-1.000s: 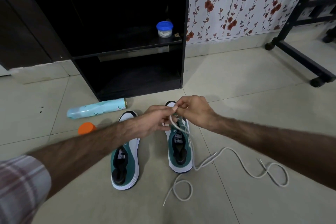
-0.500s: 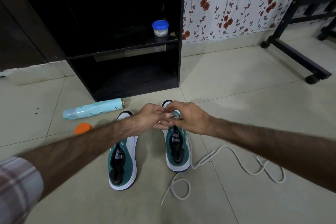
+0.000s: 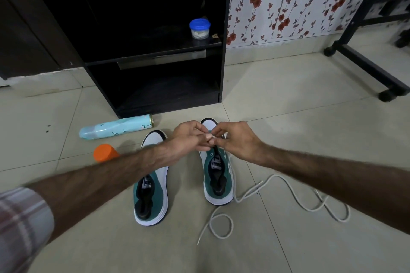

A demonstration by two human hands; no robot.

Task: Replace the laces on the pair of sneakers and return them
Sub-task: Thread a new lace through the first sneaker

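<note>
Two hands meet over the toe end of the right-hand green suede sneaker with the white rubber sole. Your left hand and right hand both have their fingers curled in a pinch, and what they pinch looks like the white round cord lace, though the contact point is too small to tell for certain.

From your fingers the lace seems to run down the shoe's far flank and spill onto the glossy beige floor tiles behind your right wrist, in loose loops and one closed ring near the heel. That slack is your main risk: pull hard and a loop could cinch into a knot, or the light shoe could skid on the slick tile, since nothing pins it. The stiff lace tip could also slip from your pinch or miss the eyelet, because your own fingers hide the hole.

To the left of your fingers stands the matching green and white sneaker, which shows no lace. Beyond your left knuckles lie a pale blue smooth cylinder bottle on its side and an orange plastic cap; a sweeping forearm could roll the bottle. Straight ahead is the black matte shelf unit.
</note>
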